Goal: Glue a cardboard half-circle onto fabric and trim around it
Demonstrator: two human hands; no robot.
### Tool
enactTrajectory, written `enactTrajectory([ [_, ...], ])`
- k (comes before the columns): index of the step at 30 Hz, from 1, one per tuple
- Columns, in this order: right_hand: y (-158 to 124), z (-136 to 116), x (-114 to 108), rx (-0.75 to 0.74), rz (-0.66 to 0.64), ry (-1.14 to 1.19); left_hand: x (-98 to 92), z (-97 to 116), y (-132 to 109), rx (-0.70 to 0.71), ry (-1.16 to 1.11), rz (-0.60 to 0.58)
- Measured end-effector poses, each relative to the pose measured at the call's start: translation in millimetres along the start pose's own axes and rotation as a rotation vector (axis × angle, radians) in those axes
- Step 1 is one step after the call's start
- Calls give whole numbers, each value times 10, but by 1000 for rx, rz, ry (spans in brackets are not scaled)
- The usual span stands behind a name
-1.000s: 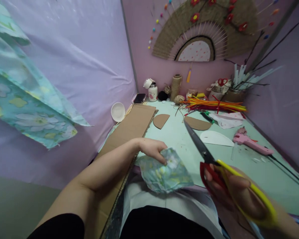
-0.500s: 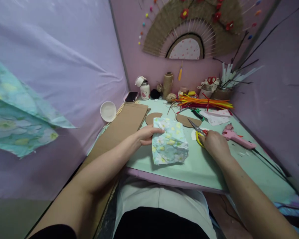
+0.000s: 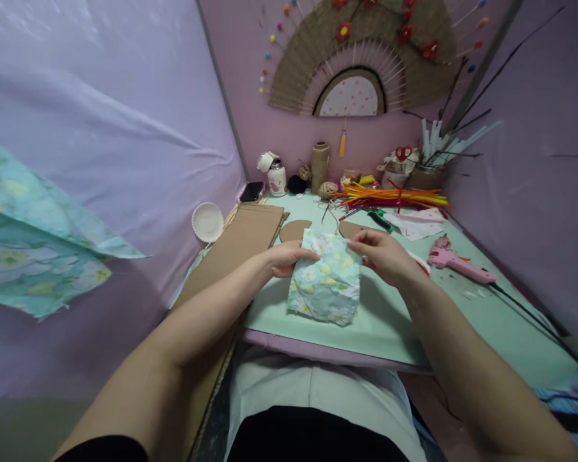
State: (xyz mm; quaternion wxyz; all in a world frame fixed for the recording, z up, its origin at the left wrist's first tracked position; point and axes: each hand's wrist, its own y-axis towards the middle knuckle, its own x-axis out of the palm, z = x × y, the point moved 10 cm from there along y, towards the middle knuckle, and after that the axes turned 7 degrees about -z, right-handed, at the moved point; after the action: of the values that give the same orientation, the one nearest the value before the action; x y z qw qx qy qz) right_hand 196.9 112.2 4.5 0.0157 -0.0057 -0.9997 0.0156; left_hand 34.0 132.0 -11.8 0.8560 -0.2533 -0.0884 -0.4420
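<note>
Brown cardboard (image 3: 241,237) left of the left grip (image 3: 285,258), which is closed on floral cloth (image 3: 325,282) at the upper left edge. Cloth sits between both grips, long axis near-to-far, mostly on their near side. Right grip (image 3: 383,255) pinches upper right corner; neither nearer. Pink glue gun (image 3: 462,264) farther right.

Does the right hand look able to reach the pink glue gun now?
Likely yes: the pink glue gun lies uncovered to the right of the right hand, but that hand seems busy pinching the cloth.
</note>
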Motion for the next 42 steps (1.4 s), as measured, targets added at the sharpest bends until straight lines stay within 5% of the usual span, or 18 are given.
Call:
enactTrajectory([
  [5, 72, -182, -195, -144, 194, 62, -207, 375, 180, 29, 163, 107],
  [8, 67, -423, -413, -247, 316, 34, -166, 724, 401, 91, 247, 108],
  [12, -74, -1109, -640, -624, 532, -182, 45, 1438, 692, 402, 381, 25],
  [15, -112, -1371, -471, -824, 555, -436, -15, 1771, 755, 589, 577, 131],
  [18, -14, -1166, -68, -845, 392, -659, -345, 1647, 689, 456, 975, 421],
  [21, 132, -591, 513, -708, 23, -906, -707, 1278, 507, 283, 1116, 502],
  [25, 113, -104, 837, -604, -104, -976, -1078, 932, 271, 112, 1251, 577],
  [28, 146, -4, 834, -540, -76, -976, -1142, 801, 303, 19, 1336, 564],
  [34, 317, 36, 478, -392, 67, -920, -1129, 674, 526, -128, 1436, 568],
  [38, 370, 74, 376, -327, 62, -949, -1203, 681, 581, -180, 1435, 624],
  [42, 352, 131, 504, -295, -45, -1041, -1290, 706, 612, -205, 1399, 672],
])
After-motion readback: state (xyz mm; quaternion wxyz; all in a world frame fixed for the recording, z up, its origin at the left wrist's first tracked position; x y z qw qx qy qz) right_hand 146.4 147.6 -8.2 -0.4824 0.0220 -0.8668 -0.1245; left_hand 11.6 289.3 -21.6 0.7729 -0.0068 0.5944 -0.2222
